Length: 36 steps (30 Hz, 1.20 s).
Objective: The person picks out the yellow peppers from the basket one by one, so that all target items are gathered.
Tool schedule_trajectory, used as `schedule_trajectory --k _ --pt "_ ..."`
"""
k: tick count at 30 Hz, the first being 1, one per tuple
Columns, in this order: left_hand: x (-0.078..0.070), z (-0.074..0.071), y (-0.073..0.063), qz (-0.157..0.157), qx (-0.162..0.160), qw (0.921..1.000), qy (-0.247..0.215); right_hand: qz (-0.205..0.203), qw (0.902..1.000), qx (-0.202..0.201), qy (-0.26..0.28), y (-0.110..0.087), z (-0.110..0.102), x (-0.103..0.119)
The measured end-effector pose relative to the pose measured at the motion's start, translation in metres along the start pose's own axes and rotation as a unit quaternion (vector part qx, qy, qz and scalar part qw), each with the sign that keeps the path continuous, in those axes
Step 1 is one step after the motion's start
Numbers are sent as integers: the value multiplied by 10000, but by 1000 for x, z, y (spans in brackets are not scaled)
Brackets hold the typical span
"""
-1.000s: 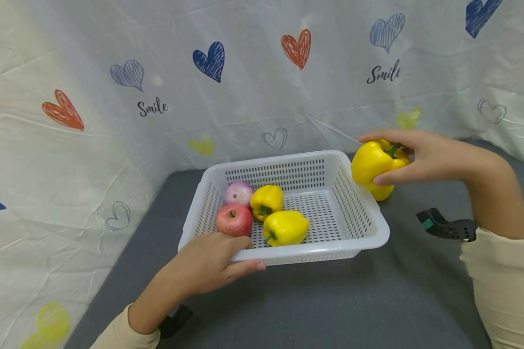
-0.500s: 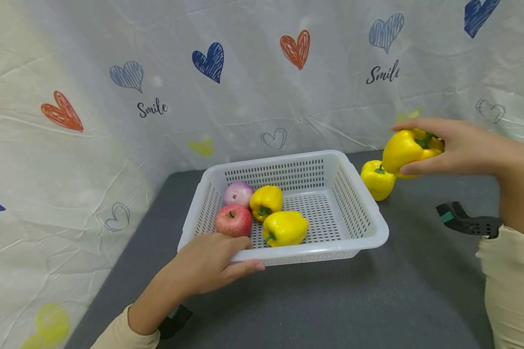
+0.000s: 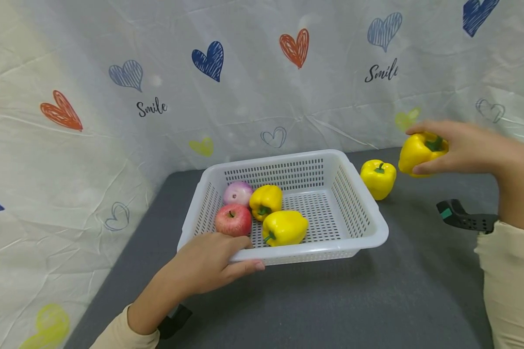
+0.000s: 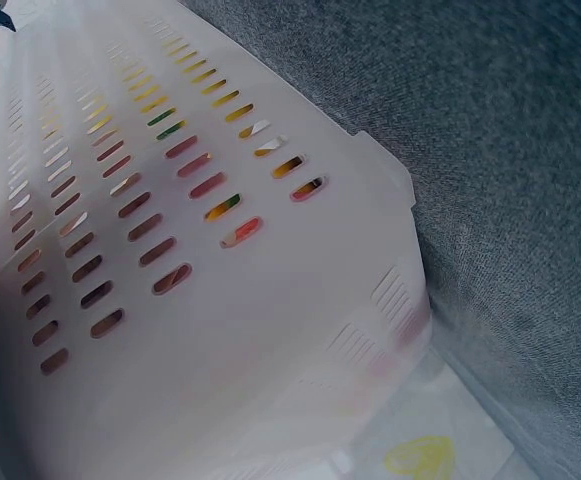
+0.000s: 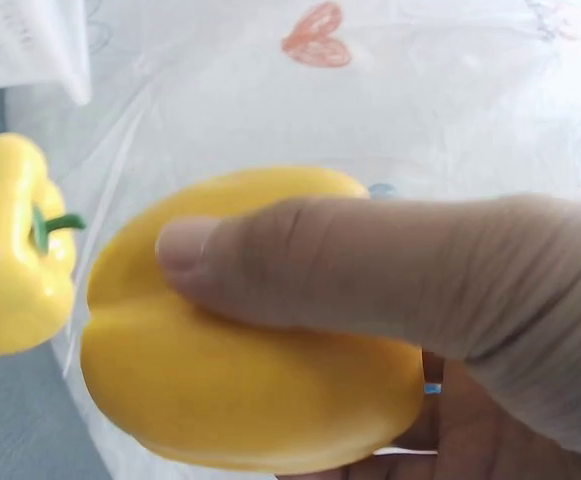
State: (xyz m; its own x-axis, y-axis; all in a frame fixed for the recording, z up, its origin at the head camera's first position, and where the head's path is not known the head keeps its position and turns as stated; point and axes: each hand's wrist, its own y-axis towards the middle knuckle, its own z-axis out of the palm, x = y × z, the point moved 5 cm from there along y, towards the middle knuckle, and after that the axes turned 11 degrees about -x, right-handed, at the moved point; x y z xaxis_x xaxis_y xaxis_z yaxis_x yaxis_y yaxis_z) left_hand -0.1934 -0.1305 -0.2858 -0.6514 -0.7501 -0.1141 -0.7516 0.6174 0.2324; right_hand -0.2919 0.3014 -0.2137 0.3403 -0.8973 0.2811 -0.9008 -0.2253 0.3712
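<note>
My right hand (image 3: 471, 148) grips a yellow bell pepper (image 3: 419, 152) between thumb and fingers, to the right of the basket. In the right wrist view the thumb lies across that bell pepper (image 5: 250, 390). A second yellow bell pepper (image 3: 378, 179) stands on the table just left of it, beside the basket's right wall. My left hand (image 3: 211, 264) holds the near rim of the white plastic basket (image 3: 314, 249), thumb outside and fingers over the edge. Inside the basket lie a purple onion (image 3: 238, 193), a red apple (image 3: 233, 219) and two yellow bell peppers (image 3: 286, 228).
A grey cloth (image 3: 314, 305) covers the table. Behind and to the left hangs a white curtain (image 3: 244, 111) printed with hearts and words. The basket's slotted wall (image 4: 270, 320) fills much of the left wrist view.
My right hand has carried its bell pepper right, away from the basket's right rim, uncovering the bell pepper standing on the table. The left hand and basket stay in place.
</note>
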Motion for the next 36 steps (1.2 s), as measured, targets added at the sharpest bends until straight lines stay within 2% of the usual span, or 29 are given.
schedule_trajectory --k 8,15,22,36 --pt "0 0 -1 -6 5 10000 6 167 9982 312 -484 4 8 -13" --pt "0 0 -1 -26 21 10000 -6 17 9986 391 -354 4 15 -13" --pt "0 0 -1 -11 -5 10000 12 319 9974 623 -185 3 26 -21" --pt "-1 0 2 -86 0 10000 41 539 9939 947 -200 9 43 -38"
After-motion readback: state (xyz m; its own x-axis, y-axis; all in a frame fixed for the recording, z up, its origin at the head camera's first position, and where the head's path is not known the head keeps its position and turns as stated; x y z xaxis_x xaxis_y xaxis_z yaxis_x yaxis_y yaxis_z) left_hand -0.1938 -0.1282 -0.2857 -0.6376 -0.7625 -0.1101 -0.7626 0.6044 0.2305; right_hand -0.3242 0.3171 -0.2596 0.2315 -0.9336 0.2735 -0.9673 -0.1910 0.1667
